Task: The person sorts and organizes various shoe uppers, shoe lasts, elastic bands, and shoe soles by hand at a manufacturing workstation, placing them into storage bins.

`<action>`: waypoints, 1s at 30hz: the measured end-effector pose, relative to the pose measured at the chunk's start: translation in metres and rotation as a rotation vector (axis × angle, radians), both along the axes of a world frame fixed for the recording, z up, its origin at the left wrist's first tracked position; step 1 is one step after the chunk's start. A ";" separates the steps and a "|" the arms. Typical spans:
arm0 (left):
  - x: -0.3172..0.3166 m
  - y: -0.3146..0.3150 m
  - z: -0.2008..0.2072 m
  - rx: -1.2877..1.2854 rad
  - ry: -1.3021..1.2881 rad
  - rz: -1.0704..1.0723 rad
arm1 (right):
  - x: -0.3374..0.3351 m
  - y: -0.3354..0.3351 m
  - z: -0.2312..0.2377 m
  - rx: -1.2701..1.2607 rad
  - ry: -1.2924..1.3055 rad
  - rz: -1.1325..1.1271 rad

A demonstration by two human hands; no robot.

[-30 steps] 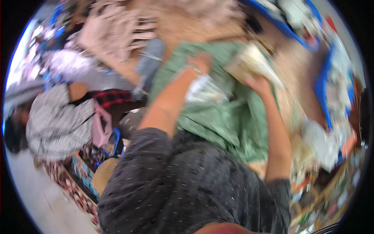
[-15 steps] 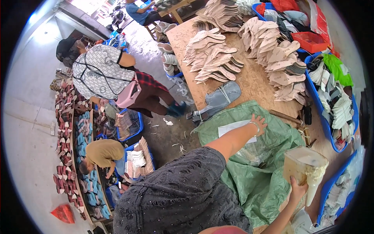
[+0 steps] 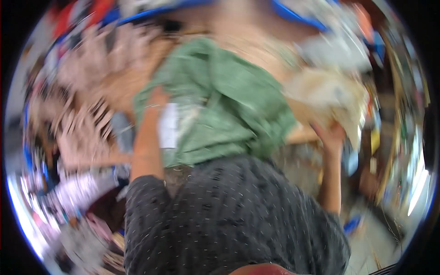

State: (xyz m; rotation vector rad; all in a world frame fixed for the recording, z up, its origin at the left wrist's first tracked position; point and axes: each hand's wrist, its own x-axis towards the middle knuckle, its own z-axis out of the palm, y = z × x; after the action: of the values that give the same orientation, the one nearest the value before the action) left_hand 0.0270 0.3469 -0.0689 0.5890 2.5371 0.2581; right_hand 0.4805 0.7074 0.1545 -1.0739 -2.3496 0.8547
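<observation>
The picture is badly smeared by motion. A crumpled green woven sack [image 3: 238, 105] lies on the table before me. My left hand [image 3: 158, 97] touches its left part, beside a white sheet of paper [image 3: 168, 126]; the finger shapes are too blurred to read. Off to the right, a translucent, yellowish plastic tub [image 3: 316, 89] with a pale crust is in the grip of my right hand [image 3: 332, 135], which holds it from its near side. What the tub contains cannot be made out.
Stacks of beige insole-shaped pieces [image 3: 82, 142] cover the left of the wooden table [image 3: 121, 85]. Next to the sack sits a grey bundle [image 3: 122, 132]. Blue-rimmed bins [image 3: 298, 16] line the far side. A pale plastic bag [image 3: 337, 48] lies beyond the tub.
My view has swung to the right, so the table now lies straight ahead and the co-workers are no longer distinct. My right hand still holds the tub; my left remains at the sack.
</observation>
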 end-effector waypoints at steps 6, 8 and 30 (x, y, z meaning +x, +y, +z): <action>-0.013 0.037 -0.010 -0.005 -0.058 0.013 | 0.109 -0.027 0.000 -0.298 0.139 -0.551; 0.003 0.053 -0.004 -0.030 -0.017 0.012 | 0.149 -0.014 -0.020 -0.239 0.095 -0.587; 0.181 0.106 0.114 0.349 0.221 -0.157 | 0.143 0.089 -0.193 0.269 -0.117 -0.589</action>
State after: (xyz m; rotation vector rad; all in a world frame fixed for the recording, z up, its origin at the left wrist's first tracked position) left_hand 0.2075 0.4533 0.0454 0.9939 2.6543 0.6163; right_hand 0.6230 0.7961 -0.0381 -1.6007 -1.9753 0.2581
